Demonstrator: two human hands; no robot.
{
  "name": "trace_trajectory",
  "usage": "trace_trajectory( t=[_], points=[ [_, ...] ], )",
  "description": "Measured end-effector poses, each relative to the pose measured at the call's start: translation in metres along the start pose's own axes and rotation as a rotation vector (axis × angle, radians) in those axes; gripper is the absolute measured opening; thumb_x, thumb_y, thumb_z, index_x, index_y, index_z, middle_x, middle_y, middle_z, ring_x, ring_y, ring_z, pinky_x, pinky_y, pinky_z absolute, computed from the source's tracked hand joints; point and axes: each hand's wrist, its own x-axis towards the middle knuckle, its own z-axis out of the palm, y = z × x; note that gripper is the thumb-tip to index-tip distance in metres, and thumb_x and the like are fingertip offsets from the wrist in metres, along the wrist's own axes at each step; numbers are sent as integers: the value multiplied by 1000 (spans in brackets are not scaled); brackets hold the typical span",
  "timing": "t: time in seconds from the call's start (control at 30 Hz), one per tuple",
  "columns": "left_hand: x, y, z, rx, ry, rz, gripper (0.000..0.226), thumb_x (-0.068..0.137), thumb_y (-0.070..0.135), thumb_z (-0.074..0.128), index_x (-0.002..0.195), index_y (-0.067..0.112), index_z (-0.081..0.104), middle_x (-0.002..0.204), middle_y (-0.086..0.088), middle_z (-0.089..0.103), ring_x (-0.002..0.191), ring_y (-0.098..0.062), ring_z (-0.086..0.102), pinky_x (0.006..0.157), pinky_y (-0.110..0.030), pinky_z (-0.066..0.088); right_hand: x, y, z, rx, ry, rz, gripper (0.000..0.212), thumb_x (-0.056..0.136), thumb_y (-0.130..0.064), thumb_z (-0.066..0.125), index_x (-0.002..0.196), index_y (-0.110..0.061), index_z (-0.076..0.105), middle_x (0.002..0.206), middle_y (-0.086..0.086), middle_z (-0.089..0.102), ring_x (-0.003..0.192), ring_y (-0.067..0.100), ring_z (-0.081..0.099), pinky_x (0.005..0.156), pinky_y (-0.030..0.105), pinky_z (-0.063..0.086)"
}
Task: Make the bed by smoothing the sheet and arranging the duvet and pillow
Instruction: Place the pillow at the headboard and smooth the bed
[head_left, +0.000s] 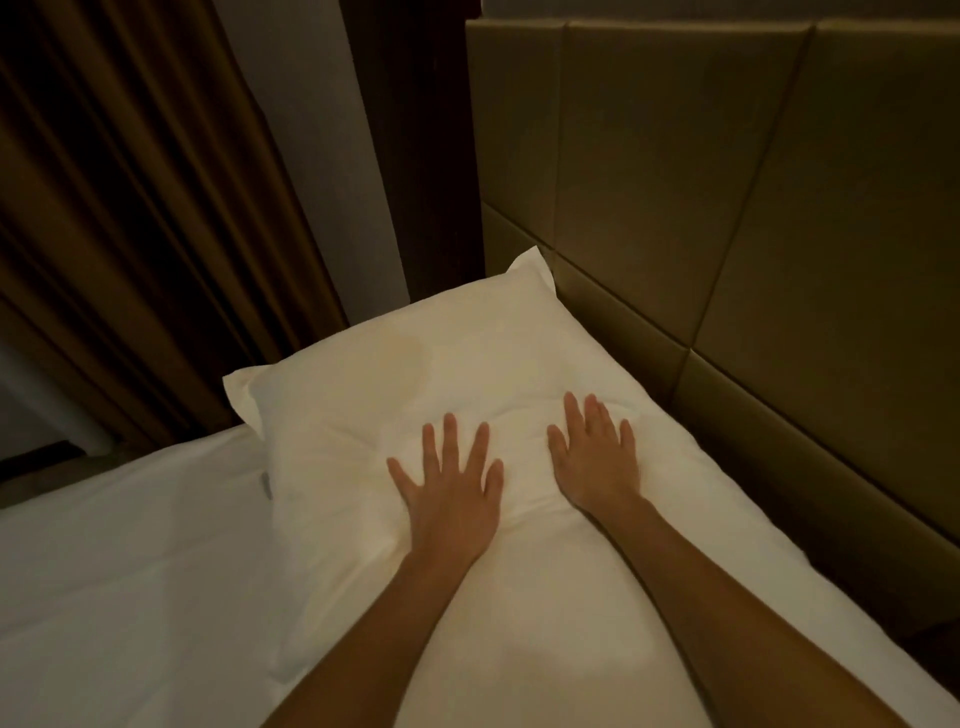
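Note:
A white pillow (415, 364) lies along the padded headboard at the head of the bed, on a white sheet (130, 561). My left hand (449, 486) presses flat on the pillow's middle, fingers spread and straight. My right hand (595, 457) lies flat on the pillow just to the right, fingers straight too. The pillow is dented and creased between and under the two hands. No duvet shows in the head view.
An olive padded headboard (727, 182) rises right behind the pillow. Brown curtains (130, 208) hang at the left beyond the bed's far edge. A dark wooden post (415, 156) stands between curtain and headboard.

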Motion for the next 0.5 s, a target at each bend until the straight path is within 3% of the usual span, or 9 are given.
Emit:
trace_trajectory(
  t=[0.07,0.1,0.2,0.27,0.33,0.4,0.5],
  points=[
    [6,4,5,3,-53,-11,61,96,58,-6,150,42,19,161,-1,19,148,-27,19,108,-72,10,9,5,11,43,-19,45,60,100,-51,5,154,-26,-6,162,5,-3,149,19,-3,120,45,-2],
    [10,6,7,20,-50,-2,59,97,57,-5,150,43,16,161,-1,16,148,-27,17,108,-72,10,13,8,10,71,-31,64,60,101,-50,6,154,-25,-4,162,5,0,149,20,0,120,44,-1],
    [15,10,13,45,-45,24,61,86,60,-20,145,46,-19,158,4,-23,148,-22,-16,110,-67,-9,30,17,1,161,70,113,52,105,-36,15,149,-12,28,152,13,34,140,26,30,118,43,17],
    [15,12,11,40,-57,11,65,81,59,-24,144,46,-25,156,5,-29,146,-21,-24,109,-66,-12,42,23,-14,293,216,221,46,105,-30,21,130,-5,51,131,16,55,121,30,50,108,41,34],
    [13,10,13,23,-65,-8,64,80,60,-23,142,48,-27,158,5,-27,146,-21,-24,110,-65,-12,56,33,-26,356,218,335,42,105,-26,25,126,0,51,127,19,55,117,34,52,102,41,39],
    [11,6,12,-1,-69,-13,60,81,61,-21,139,50,-29,159,5,-25,146,-20,-23,111,-65,-12,70,43,-31,405,113,441,41,104,-26,29,134,-2,41,134,21,49,122,38,48,103,44,38],
    [8,5,12,-13,-58,11,59,82,61,-21,140,51,-27,158,6,-24,146,-20,-23,111,-64,-13,85,50,-31,584,-73,569,68,96,-46,44,147,-6,24,146,20,40,130,40,41,108,49,34]
  ],
)
